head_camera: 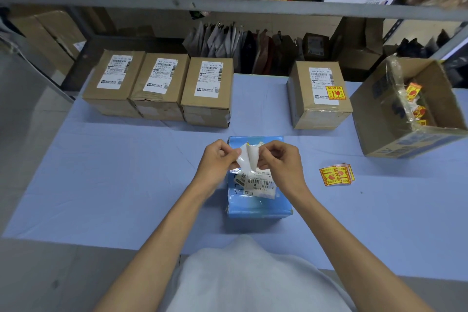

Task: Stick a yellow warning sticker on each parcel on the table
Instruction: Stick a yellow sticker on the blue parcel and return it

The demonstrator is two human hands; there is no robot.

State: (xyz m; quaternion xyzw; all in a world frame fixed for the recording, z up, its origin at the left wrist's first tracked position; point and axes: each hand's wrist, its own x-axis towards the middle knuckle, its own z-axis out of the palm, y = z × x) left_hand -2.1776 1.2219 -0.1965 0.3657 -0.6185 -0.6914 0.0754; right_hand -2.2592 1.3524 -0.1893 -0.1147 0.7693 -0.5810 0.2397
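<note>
I hold the left hand (217,159) and the right hand (281,159) close together over the blue parcel (255,206). The fingers (229,152) of both hands are closed in a pinch on the sticker (249,159), and they pull two white leaves apart. Only a thin yellow edge shows at the top, so I cannot tell which leaf is the backing.

The blue parcel lies directly under the hands, in the middle of the bench (126,172) towards its near edge, with its long axis running from the near edge to the far edge. Both hands are equally near to it. Its white shipping label (258,183) covers the middle of the top (the bare blue near the front looks to me the better place to press). I judge that the coming move is straight down, with nothing in the way.

Three brown parcels (159,86) stand touching in a row at the far left of the bench, none with a yellow mark. A fourth brown parcel (317,99) at the far right already carries a yellow warning sticker (335,92). A small stack of stickers (336,175) lies right of the blue parcel, and an open carton (405,139) stands at the right edge.
</note>
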